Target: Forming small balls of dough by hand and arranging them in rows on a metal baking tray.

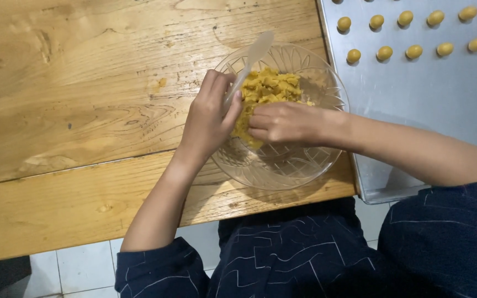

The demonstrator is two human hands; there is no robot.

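Left hand fingers clenched round clear plastic spoon, right hand fingers pinching yellow dough

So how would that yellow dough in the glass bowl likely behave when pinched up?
The yellow dough looks lumpy and crumbly, so it may break apart. It probably holds shape once pressed, judging by the small balls on the metal tray, which could roll.

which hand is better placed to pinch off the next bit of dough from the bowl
Right, probably. The right hand already rests fingers-down on the yellow dough inside the glass bowl, on the side of the metal tray of dough balls. The left hand is busy gripping the clear plastic spoon.
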